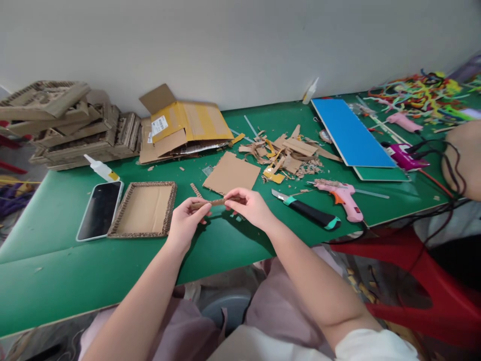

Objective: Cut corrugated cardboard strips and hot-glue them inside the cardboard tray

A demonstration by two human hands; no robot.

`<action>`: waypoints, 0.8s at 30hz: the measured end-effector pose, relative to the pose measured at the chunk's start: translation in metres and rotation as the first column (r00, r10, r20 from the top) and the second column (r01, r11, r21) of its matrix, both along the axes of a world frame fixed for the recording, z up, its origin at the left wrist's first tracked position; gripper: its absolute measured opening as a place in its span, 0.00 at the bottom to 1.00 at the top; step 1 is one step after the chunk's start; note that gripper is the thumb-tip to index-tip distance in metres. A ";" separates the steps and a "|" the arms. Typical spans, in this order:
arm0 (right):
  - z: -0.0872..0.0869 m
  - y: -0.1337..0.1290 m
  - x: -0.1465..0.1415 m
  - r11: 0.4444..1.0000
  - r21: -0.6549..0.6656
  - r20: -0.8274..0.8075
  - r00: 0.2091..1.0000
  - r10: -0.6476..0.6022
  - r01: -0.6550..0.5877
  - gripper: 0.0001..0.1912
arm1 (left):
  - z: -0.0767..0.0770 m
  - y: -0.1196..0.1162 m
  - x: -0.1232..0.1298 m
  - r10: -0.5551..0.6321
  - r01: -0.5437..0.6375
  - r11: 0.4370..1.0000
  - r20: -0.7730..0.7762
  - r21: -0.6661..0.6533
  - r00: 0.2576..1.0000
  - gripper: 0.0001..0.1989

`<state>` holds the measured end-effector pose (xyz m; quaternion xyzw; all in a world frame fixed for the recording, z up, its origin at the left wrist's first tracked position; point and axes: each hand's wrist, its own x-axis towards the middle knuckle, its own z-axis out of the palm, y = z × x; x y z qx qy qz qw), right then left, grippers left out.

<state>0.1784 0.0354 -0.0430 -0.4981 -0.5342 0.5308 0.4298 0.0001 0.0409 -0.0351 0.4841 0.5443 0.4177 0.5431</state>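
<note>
Between my two hands a narrow cardboard strip [217, 202] is stretched out level above the green table. My left hand [187, 216] pinches its left end, and my right hand [251, 205] pinches the other. Just behind lies a flat cardboard square [232, 173]. A short corrugated strip [196, 190] rests near my left fingertips. Left of my hands is a shallow cardboard tray [145, 208] with corrugated walls. On the right are a utility knife [311, 210] with its blade out and a pink glue gun [343, 198].
A phone [100, 210] and a glue bottle [101, 168] lie left. Stacked cardboard frames [75, 125] and an opened carton [191, 125] stand behind. Cardboard scraps [293, 155], a blue board [351, 131], cables and colourful pipe cleaners [424, 98] spread rightward. Another person's arm [464, 158] shows at right.
</note>
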 end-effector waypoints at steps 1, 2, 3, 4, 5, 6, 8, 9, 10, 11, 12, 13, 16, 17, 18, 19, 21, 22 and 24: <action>0.000 0.000 -0.001 1.000 0.001 0.002 1.000 0.006 -0.006 0.08 | 0.001 0.000 0.000 0.015 -0.015 1.000 0.026 -0.002 1.000 0.17; 0.000 -0.001 -0.002 1.000 0.003 0.004 1.000 0.012 -0.012 0.08 | 0.001 0.000 0.000 0.023 -0.023 1.000 0.039 -0.003 0.999 0.17; 0.000 -0.001 -0.002 1.000 0.005 0.006 1.000 0.015 -0.015 0.08 | 0.001 0.000 0.000 0.023 -0.023 1.000 0.044 -0.004 0.999 0.17; 0.000 -0.002 -0.003 1.000 0.006 0.006 1.000 0.016 -0.016 0.08 | 0.001 0.000 0.001 0.015 -0.015 1.000 0.044 -0.005 0.999 0.17; 0.001 -0.002 -0.003 1.000 0.007 0.006 1.000 0.015 -0.015 0.08 | 0.001 -0.001 0.001 0.003 -0.002 1.000 0.045 -0.008 0.999 0.17; 0.001 -0.002 -0.004 1.000 0.006 0.004 1.000 0.014 -0.014 0.08 | 0.002 -0.001 0.002 -0.010 0.010 1.000 0.047 -0.013 0.999 0.17; 0.002 -0.003 -0.005 1.000 -0.001 -0.003 1.000 0.021 -0.021 0.08 | 0.002 -0.002 0.002 -0.028 0.029 0.999 0.047 -0.023 0.998 0.17; 0.002 -0.003 -0.005 0.999 -0.004 -0.004 0.999 0.033 -0.033 0.08 | 0.002 -0.003 0.003 -0.035 0.036 0.999 0.042 -0.023 0.998 0.18; 0.002 -0.004 -0.006 0.999 -0.004 0.001 0.999 0.050 -0.050 0.09 | 0.003 -0.004 0.003 -0.042 0.043 0.999 0.035 -0.019 0.998 0.18; 0.002 -0.004 -0.007 0.998 -0.001 0.011 0.998 0.068 -0.068 0.09 | 0.003 -0.004 0.004 -0.048 0.048 0.999 0.029 -0.010 0.998 0.19; 0.001 -0.005 -0.007 0.996 0.006 0.026 0.996 0.084 -0.085 0.10 | 0.004 -0.004 0.004 -0.054 0.054 0.999 0.026 0.000 0.998 0.21; 0.001 -0.005 -0.008 0.995 0.016 0.045 0.994 0.096 -0.097 0.10 | 0.004 -0.005 0.004 -0.058 0.058 0.998 0.027 0.011 0.998 0.23; -0.001 -0.006 -0.008 0.994 0.053 0.100 0.991 0.091 -0.097 0.11 | 0.004 -0.006 0.005 -0.060 0.059 0.998 0.043 0.029 0.997 0.27; -0.001 -0.006 -0.008 0.994 0.063 0.118 0.990 0.082 -0.090 0.11 | 0.004 -0.006 0.005 -0.062 0.061 0.998 0.051 0.032 0.997 0.26; -0.001 -0.007 -0.009 0.994 0.072 0.134 0.988 0.070 -0.080 0.11 | 0.004 -0.006 0.005 -0.066 0.064 0.997 0.059 0.034 0.996 0.26; -0.001 -0.007 -0.009 0.994 0.080 0.147 0.987 0.059 -0.072 0.11 | 0.004 -0.006 0.005 -0.071 0.068 0.997 0.067 0.039 0.995 0.25; -0.001 -0.007 -0.010 0.994 0.094 0.159 0.986 0.041 -0.057 0.10 | 0.004 -0.007 0.005 -0.077 0.075 0.996 0.072 0.041 0.994 0.24; -0.001 -0.007 -0.010 0.994 0.098 0.157 0.987 0.036 -0.052 0.10 | 0.004 -0.007 0.005 -0.077 0.075 0.996 0.075 0.038 0.994 0.23; -0.001 -0.008 -0.011 0.994 0.104 0.140 0.990 0.030 -0.045 0.10 | 0.003 -0.007 0.005 -0.068 0.066 0.997 0.090 0.029 0.994 0.22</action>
